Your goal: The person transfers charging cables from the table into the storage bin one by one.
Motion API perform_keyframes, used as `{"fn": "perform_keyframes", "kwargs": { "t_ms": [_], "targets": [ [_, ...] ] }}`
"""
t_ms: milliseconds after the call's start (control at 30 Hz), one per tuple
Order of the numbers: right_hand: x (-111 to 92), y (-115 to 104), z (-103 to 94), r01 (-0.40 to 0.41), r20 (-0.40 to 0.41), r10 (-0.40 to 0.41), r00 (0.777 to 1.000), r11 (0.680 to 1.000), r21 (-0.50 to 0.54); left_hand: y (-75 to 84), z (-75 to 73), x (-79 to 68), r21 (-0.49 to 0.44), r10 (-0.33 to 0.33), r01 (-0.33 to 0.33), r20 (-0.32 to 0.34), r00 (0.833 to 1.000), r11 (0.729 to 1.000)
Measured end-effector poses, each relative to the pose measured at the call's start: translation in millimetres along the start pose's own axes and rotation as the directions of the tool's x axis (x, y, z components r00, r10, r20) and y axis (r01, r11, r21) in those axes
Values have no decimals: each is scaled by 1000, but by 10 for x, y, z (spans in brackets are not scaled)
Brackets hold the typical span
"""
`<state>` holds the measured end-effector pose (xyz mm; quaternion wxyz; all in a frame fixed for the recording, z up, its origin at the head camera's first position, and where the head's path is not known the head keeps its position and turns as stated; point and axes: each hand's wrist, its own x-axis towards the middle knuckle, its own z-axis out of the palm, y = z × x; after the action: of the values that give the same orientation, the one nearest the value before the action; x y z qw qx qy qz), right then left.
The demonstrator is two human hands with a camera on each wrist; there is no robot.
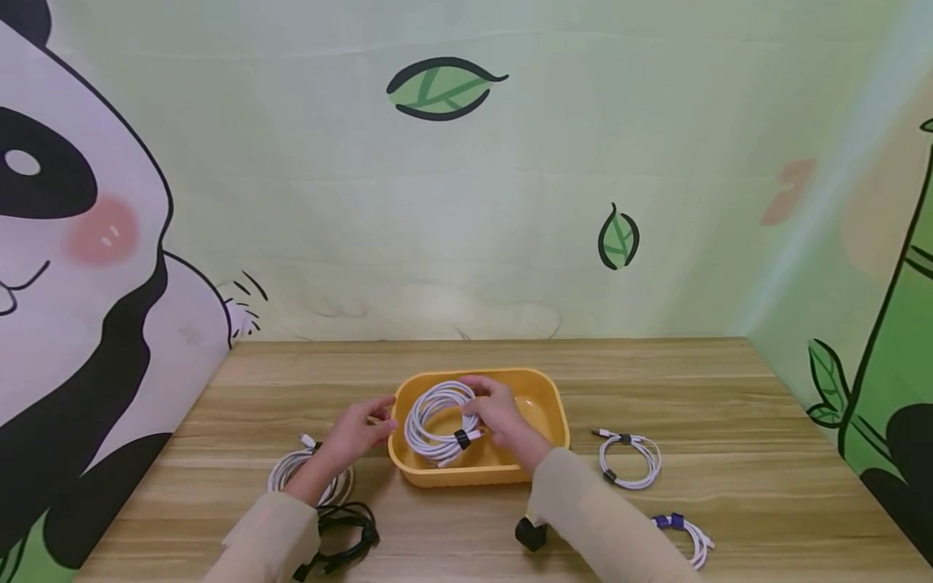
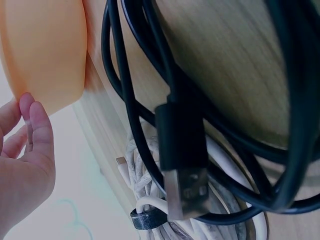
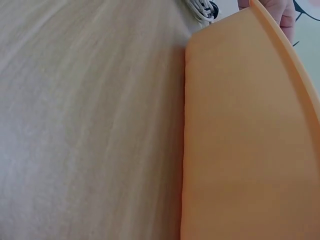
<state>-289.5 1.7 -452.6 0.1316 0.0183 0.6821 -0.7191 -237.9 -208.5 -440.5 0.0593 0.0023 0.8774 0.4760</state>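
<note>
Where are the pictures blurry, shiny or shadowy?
Head view: a pale streak crosses the backdrop at right; left wrist view: the black cable blurs near the right edge; right wrist view: pale sheen on the table, thin shadow beside the orange tub.

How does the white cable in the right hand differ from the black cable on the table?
Colour: the white cable is pale, the black cable dark. Place: the right hand holds the white cable, while the black cable lies on the table. Both are coiled.
</note>
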Motion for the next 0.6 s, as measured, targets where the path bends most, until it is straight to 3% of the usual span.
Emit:
{"fn": "perform_keyframes", "kwargs": {
  "t_ms": [267, 600],
  "targets": [
    [14, 27, 50, -5, 0, 5, 1000, 1000, 12, 9, -6, -9, 1, 1, -1, 5, 1000, 1000],
    [10, 48, 115, 17, 11, -16, 1000, 998, -61, 12, -1, -7, -2, 7, -7, -1, 1000, 1000]
  ]
}}
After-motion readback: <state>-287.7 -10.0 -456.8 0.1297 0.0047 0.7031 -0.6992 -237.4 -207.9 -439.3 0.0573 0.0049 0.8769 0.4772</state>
